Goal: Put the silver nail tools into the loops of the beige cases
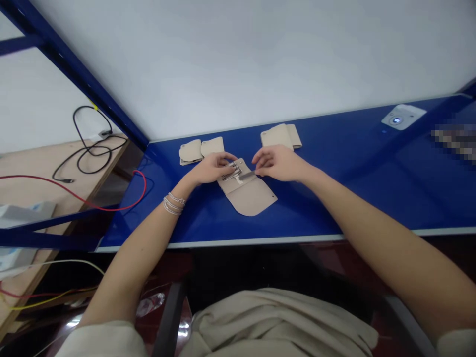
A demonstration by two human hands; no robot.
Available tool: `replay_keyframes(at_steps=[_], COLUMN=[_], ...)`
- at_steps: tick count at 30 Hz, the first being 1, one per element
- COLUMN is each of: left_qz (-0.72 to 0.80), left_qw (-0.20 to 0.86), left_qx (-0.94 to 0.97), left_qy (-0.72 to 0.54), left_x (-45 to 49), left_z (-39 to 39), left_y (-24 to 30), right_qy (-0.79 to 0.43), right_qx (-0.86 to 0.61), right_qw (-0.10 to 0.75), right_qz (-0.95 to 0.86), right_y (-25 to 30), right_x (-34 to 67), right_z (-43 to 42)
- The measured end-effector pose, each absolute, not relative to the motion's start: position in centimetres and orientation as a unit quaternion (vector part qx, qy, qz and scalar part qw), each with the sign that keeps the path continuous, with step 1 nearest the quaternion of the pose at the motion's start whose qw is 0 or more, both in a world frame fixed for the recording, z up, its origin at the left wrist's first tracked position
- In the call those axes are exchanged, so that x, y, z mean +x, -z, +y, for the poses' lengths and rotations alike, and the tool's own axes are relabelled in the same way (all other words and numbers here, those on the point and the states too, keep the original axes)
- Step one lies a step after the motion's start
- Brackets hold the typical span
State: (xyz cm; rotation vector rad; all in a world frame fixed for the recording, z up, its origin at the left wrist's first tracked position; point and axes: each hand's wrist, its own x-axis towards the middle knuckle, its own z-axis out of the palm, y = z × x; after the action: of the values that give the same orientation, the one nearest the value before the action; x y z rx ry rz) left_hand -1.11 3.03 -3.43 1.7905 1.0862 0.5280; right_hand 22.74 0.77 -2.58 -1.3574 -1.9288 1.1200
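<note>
A beige snap case [251,197] lies unfolded at a slant on the blue table, its rounded flap toward me. Small shiny metal tools [232,171] sit in its upper half; they are too small to name surely. My left hand [210,168] grips the upper left edge of the case, thumb over the tools. My right hand [277,162] is at the opposite edge with fingers curled, and its fingertips meet the end of a dark flat strip [247,175] lying across the case. The exact pinch is partly hidden by the fingers.
Behind my left hand lie two closed beige cases [191,149], and more beige cases [279,136] are stacked behind my right hand. A white device [403,117] with a lit display stands at the right. A red cable [143,191] loops over the table's left edge; a black cable [89,153] lies on the wooden bench.
</note>
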Motion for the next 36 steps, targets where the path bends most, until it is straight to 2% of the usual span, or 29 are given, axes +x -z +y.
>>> replay_keyframes(at_steps=[3,8,14,29,36], left_qz=[0.45,0.444,0.44,0.391,0.389], left_qw=[0.467,0.476,0.475,0.487,0.514], left_qx=[0.732,0.729,0.733,0.754,0.736], left_qy=[-0.21,-0.213,-0.209,-0.205,-0.207], left_x=[-1.1,-1.0,-1.1,-1.2,-1.3], left_z=[3.0,2.9,2.9,2.6,2.7], left_y=[3.4,3.5,3.5,3.2,3.3], right_qy=[-0.395,-0.375,-0.47,-0.551,-0.609], right_qx=[-0.527,-0.532,-0.505,-0.546,-0.489], right_qw=[0.254,0.287,0.279,0.308,0.306], right_qz=[-0.708,-0.703,-0.668,-0.552,-0.544], right_y=[2.6,2.9,3.1,2.6,2.5], right_x=[22.7,22.5,22.5,21.6,21.8], right_z=[0.8,0.8,0.8,0.3,0.1])
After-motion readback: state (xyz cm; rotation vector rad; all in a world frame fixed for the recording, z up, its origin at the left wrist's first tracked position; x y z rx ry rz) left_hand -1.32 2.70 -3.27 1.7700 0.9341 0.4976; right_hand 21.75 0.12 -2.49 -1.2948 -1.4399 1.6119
